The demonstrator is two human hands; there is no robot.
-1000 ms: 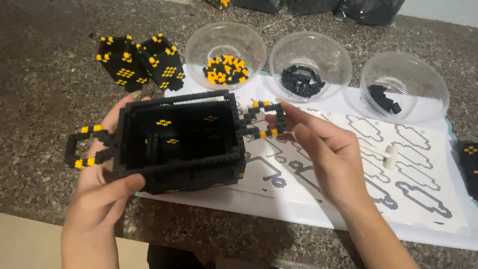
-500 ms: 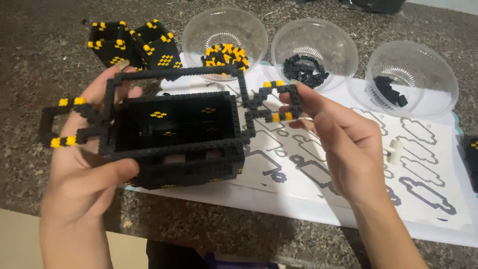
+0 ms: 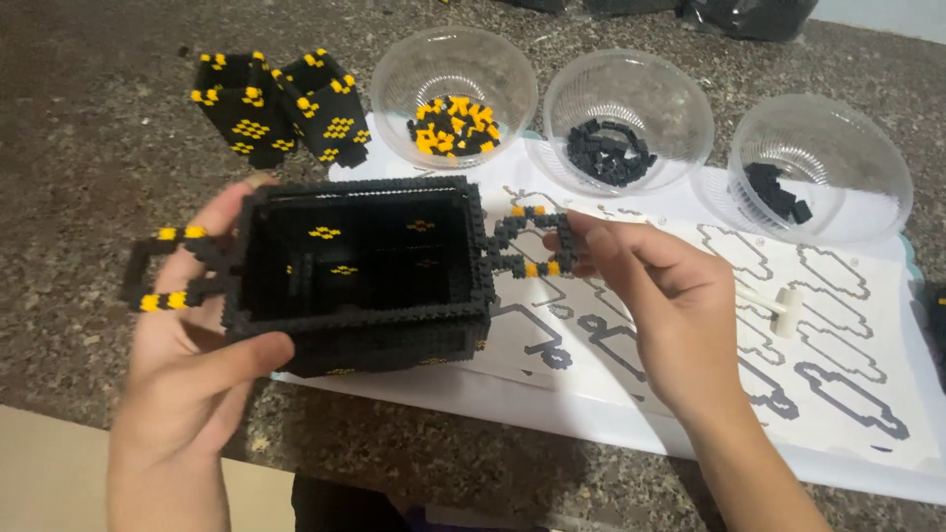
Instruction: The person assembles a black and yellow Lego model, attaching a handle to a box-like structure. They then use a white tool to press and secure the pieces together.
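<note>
1. Left hand (image 3: pixel 187 384) grips the black brick box (image 3: pixel 360 276), held above the countertop's (image 3: pixel 89 128) near edge.
2. Right hand (image 3: pixel 660 296) pinches the box's right handle (image 3: pixel 527 241).
3. Three clear bowls (image 3: pixel 631 118) and two small black-yellow blocks (image 3: pixel 281 103) stand behind, along the far edge of the instruction sheet (image 3: pixel 749 325).

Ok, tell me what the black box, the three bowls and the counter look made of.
Black box: small plastic building bricks, by the studded, stepped edges; matte black with yellow accents. Bowls: thin clear plastic, probably, see-through and ribbed. Counter: speckled brown stone, likely granite, lightly polished.
</note>
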